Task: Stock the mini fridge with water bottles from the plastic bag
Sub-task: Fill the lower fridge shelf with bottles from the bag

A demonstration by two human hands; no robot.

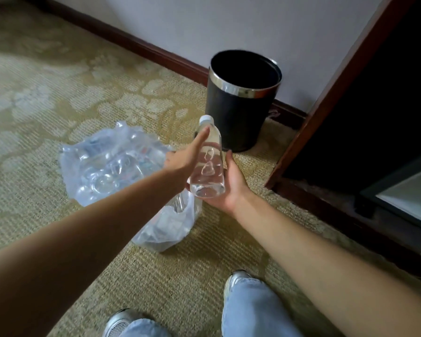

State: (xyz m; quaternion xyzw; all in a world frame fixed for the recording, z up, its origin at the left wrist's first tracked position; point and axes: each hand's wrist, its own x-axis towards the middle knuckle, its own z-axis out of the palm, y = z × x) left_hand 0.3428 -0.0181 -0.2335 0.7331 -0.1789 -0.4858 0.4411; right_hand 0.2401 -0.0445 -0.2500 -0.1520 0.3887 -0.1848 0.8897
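A clear water bottle (208, 161) with a white cap is held above the carpet, tilted with its cap pointing away from me. My right hand (230, 186) cradles its base from below, thumb up along its right side. My left hand (184, 159) lies against the bottle's left side, index finger straight along it towards the neck. The clear plastic bag (107, 161) lies crumpled on the carpet just left of and beneath my hands, with more bottles dimly visible inside. The mini fridge (408, 198) shows at the right edge, low inside a dark wooden cabinet (326, 98).
A black waste bin (241, 100) with a chrome rim stands against the wall just beyond the bottle. A dark skirting board (136, 45) runs along the wall. My knees and shoes (238, 278) are on the patterned carpet at the bottom.
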